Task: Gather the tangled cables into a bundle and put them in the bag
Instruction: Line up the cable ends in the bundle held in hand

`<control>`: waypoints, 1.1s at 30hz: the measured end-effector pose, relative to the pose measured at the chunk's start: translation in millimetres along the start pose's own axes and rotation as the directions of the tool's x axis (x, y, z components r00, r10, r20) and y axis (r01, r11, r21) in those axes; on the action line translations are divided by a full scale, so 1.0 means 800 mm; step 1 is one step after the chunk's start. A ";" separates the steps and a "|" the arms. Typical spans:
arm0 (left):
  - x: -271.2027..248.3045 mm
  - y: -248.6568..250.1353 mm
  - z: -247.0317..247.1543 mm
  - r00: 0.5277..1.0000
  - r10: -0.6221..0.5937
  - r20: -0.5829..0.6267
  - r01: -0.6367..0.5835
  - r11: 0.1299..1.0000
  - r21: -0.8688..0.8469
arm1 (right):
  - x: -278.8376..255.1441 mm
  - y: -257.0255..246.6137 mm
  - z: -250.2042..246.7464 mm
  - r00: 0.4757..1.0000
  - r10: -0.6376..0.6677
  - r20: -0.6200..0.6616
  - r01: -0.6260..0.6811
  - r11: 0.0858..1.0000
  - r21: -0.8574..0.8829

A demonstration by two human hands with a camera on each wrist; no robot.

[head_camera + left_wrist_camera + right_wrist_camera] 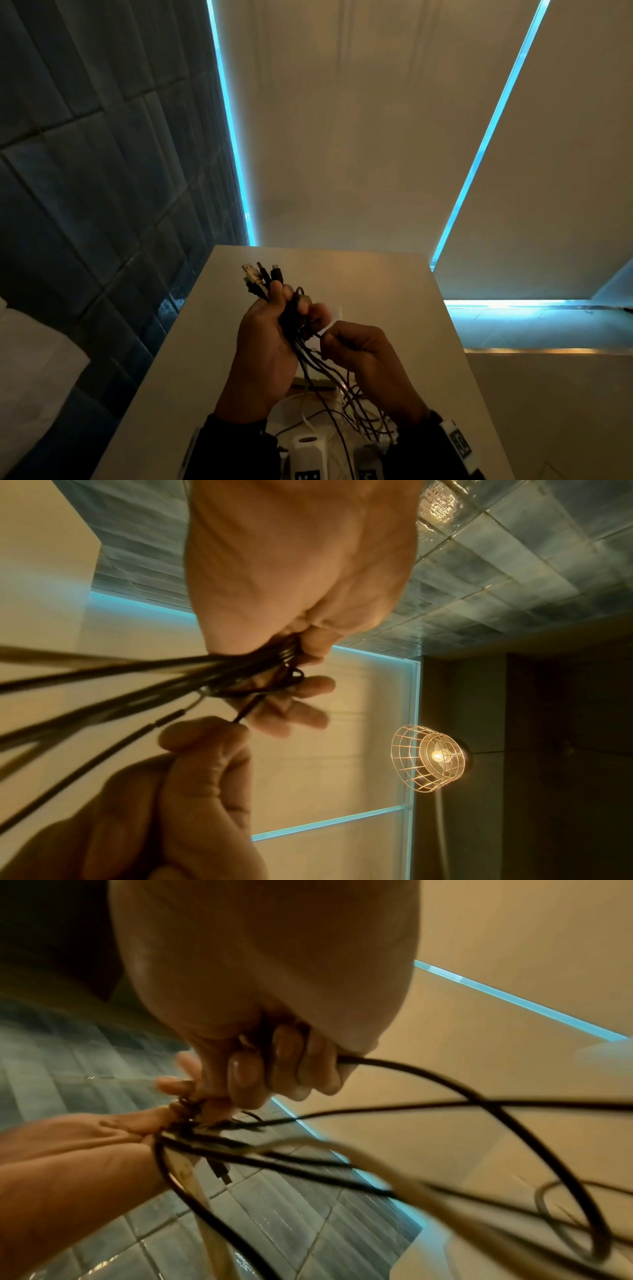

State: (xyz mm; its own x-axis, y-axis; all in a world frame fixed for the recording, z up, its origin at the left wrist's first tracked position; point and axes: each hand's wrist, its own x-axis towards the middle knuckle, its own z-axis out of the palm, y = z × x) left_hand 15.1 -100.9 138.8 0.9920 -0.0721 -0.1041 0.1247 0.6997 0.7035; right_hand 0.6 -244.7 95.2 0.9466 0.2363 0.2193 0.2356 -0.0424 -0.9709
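Note:
My left hand (270, 329) grips a bunch of dark and pale cables (294, 318) above the white table, with several plugs (262, 274) sticking up past the thumb. The cable tails (342, 387) hang down toward the table's near end. My right hand (356, 346) is just right of the bunch, fingers curled, pinching one dark cable (377, 1064) that runs from the bunch. In the left wrist view the fingers (308, 685) wrap the cables (240, 666). A pale sheet, perhaps the bag (301, 407), lies under the tails; I cannot tell for sure.
The white table (394, 281) runs forward to a pale blind with blue light strips. A dark tiled wall (102, 171) stands at the left. A wire-caged lamp (428, 758) glows in the left wrist view. Loose cables (359, 421) lie near the table's front edge.

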 end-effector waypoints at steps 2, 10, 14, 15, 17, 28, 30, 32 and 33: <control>0.002 0.001 -0.001 0.999 0.029 0.035 -0.028 0.999 -0.036 | -0.001 0.009 -0.001 0.999 0.036 0.005 -0.036 0.999 -0.017; 0.006 0.000 -0.007 0.990 0.110 0.089 -0.109 0.994 -0.015 | -0.009 0.049 -0.012 0.987 0.151 -0.059 -0.154 0.986 -0.060; 0.007 0.001 -0.009 0.987 0.088 0.135 -0.089 0.996 0.005 | -0.009 0.061 -0.012 0.984 0.158 -0.077 -0.164 0.984 -0.076; 0.007 0.001 -0.010 0.984 0.080 0.159 -0.083 0.997 0.011 | -0.009 0.067 -0.013 0.982 0.166 -0.085 -0.174 0.981 -0.091; 0.006 0.002 -0.012 0.977 0.063 0.205 -0.070 0.997 0.026 | -0.010 0.081 -0.016 0.975 0.195 -0.108 -0.208 0.969 -0.135; 0.009 0.002 -0.018 0.967 0.021 0.254 -0.018 1.000 -0.015 | -0.016 0.128 -0.023 0.929 0.327 -0.175 -0.361 0.905 -0.225; 0.009 0.000 -0.017 0.980 0.009 0.200 -0.008 1.000 -0.003 | -0.016 0.137 -0.027 0.915 0.360 -0.184 -0.399 0.875 -0.275; 0.009 0.000 -0.013 0.989 0.006 0.151 -0.012 0.999 0.037 | -0.015 0.141 -0.031 0.901 0.386 -0.200 -0.432 0.844 -0.318; 0.010 -0.001 -0.012 0.991 0.011 0.130 -0.020 0.997 0.070 | -0.012 0.139 -0.033 0.895 0.389 -0.220 -0.444 0.833 -0.332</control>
State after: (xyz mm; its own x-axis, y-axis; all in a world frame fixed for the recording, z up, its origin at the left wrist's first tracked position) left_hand 22.7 -95.4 130.8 0.9877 -0.1565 -0.0044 0.1063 0.6496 0.7528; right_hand 23.7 -277.5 -12.0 0.9869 -0.0191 -0.1602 -0.1508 -0.4623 -0.8738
